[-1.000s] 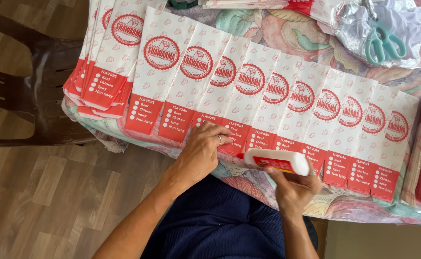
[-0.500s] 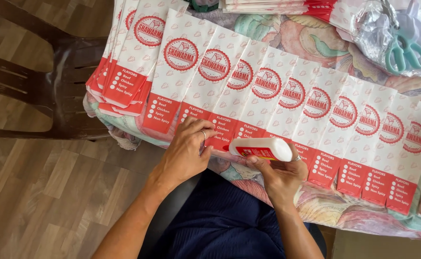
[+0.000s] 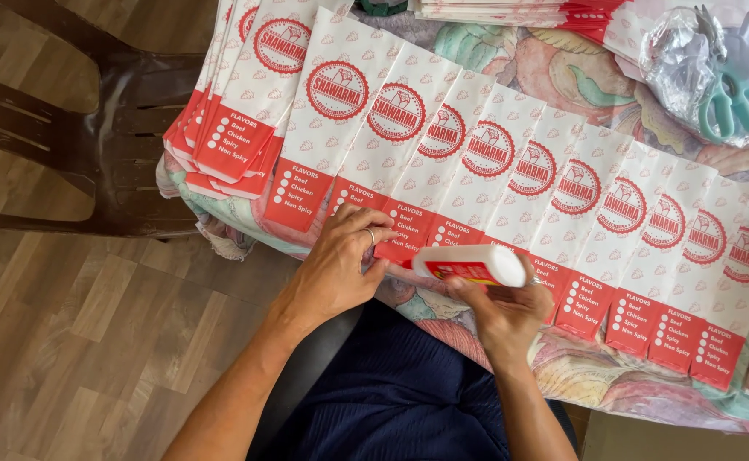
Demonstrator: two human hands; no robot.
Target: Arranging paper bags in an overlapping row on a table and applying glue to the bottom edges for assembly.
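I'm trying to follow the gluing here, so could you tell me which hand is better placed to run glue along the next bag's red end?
Probably the right hand: it holds the glue bottle, while the left hand steadies the paper bags.

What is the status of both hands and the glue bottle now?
Left hand presses red bag flap. Right hand grips glue bottle, lying sideways. Nothing blocks.

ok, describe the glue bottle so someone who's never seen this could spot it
Along the table's near edge runs a fanned row of red-and-white paper bags. At the row's left part, the right hand holds the glue bottle sideways. It is the only white cylinder with a red label, lying across the bags' red ends.
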